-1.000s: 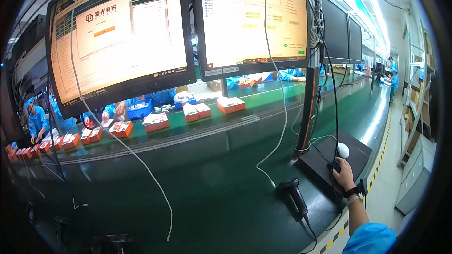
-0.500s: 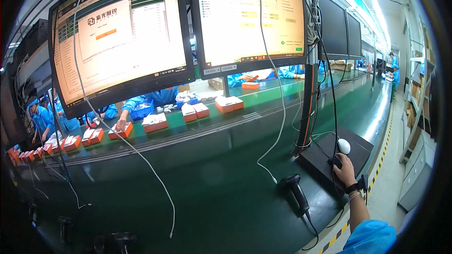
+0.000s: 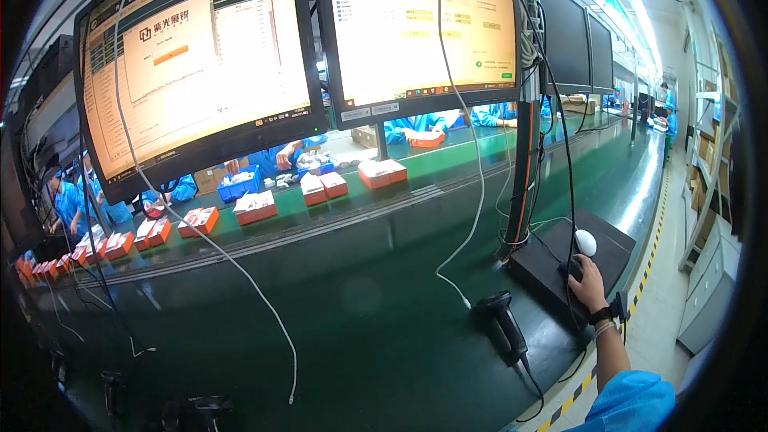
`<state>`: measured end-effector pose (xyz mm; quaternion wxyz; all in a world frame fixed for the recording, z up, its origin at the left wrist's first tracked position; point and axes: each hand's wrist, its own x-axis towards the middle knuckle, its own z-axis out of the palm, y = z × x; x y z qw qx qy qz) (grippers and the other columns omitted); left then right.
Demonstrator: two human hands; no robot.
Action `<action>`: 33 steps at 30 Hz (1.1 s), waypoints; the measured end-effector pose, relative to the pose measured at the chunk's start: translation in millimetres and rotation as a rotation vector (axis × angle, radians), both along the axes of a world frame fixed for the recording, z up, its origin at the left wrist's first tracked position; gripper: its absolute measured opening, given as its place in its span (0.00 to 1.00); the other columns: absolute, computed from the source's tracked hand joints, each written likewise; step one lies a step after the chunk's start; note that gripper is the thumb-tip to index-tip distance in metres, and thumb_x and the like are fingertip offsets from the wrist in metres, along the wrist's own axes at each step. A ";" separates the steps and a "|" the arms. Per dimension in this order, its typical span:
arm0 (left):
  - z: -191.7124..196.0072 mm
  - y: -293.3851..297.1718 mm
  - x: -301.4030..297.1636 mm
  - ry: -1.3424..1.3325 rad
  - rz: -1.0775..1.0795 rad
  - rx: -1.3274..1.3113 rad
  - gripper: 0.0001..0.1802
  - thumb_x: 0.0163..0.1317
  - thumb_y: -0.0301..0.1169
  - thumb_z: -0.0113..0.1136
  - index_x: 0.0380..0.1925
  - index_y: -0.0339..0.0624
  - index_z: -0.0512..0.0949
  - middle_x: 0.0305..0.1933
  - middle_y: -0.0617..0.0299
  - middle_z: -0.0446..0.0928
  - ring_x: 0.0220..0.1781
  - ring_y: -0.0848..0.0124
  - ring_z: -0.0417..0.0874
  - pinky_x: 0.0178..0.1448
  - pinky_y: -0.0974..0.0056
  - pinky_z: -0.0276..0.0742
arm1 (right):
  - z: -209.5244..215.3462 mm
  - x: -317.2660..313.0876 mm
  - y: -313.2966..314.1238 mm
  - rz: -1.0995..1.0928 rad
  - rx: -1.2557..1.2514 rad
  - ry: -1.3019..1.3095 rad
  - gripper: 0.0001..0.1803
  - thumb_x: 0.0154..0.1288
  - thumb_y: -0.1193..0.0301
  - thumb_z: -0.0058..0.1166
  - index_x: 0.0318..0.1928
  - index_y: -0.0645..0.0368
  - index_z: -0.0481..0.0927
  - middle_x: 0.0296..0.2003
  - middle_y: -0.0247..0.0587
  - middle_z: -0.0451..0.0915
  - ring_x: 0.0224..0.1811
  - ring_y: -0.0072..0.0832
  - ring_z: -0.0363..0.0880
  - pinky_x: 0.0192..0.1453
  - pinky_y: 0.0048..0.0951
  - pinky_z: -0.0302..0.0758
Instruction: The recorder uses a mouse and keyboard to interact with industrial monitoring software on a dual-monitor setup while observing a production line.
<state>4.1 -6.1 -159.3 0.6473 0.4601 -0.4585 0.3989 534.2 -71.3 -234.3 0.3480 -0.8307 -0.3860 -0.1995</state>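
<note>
The right hand [image 3: 591,286] curls palm-down around a black computer mouse [image 3: 573,269] on a flat black box [image 3: 541,277], which probably serves as a raised mousing surface. A white mouse [image 3: 586,242] sits just beyond, and a handheld barcode scanner [image 3: 507,325] lies nearby, seemingly for easy reach; the left hand is out of view.

right hand [image 3: 590,284] palm down, fingers [image 3: 590,266] loosely curved, forearm [image 3: 612,354] angled up from lower right
</note>
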 end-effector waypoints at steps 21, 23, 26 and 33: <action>-5.7 -0.6 -7.2 -0.004 -0.126 0.010 0.32 0.83 0.44 0.20 0.82 0.45 0.42 0.87 0.56 0.40 0.88 0.69 0.36 0.87 0.59 0.31 | 4.4 -4.4 0.2 -0.010 -0.024 0.025 0.29 0.57 0.66 0.62 0.61 0.58 0.75 0.56 0.49 0.79 0.60 0.49 0.76 0.66 0.44 0.73; -8.3 -1.8 -9.8 -0.005 -0.167 0.010 0.32 0.83 0.44 0.19 0.82 0.45 0.42 0.87 0.55 0.40 0.88 0.69 0.36 0.87 0.59 0.31 | 2.2 -2.3 -1.1 -0.015 -0.024 0.022 0.29 0.57 0.65 0.62 0.60 0.58 0.75 0.55 0.49 0.79 0.60 0.49 0.76 0.66 0.45 0.72; -16.1 -5.7 -15.9 0.004 -0.311 -0.003 0.32 0.83 0.44 0.19 0.82 0.45 0.42 0.87 0.55 0.40 0.88 0.69 0.36 0.87 0.59 0.31 | 2.8 -1.4 -0.2 -0.006 -0.035 -0.013 0.29 0.57 0.65 0.62 0.60 0.58 0.75 0.54 0.49 0.79 0.59 0.49 0.76 0.66 0.44 0.73; -4.6 0.8 0.5 -0.135 0.239 0.109 0.32 0.83 0.44 0.20 0.82 0.46 0.42 0.87 0.54 0.39 0.88 0.67 0.35 0.87 0.57 0.31 | 2.8 -2.0 -0.6 -0.025 -0.053 0.051 0.28 0.57 0.66 0.62 0.59 0.58 0.75 0.55 0.48 0.79 0.59 0.48 0.76 0.66 0.44 0.73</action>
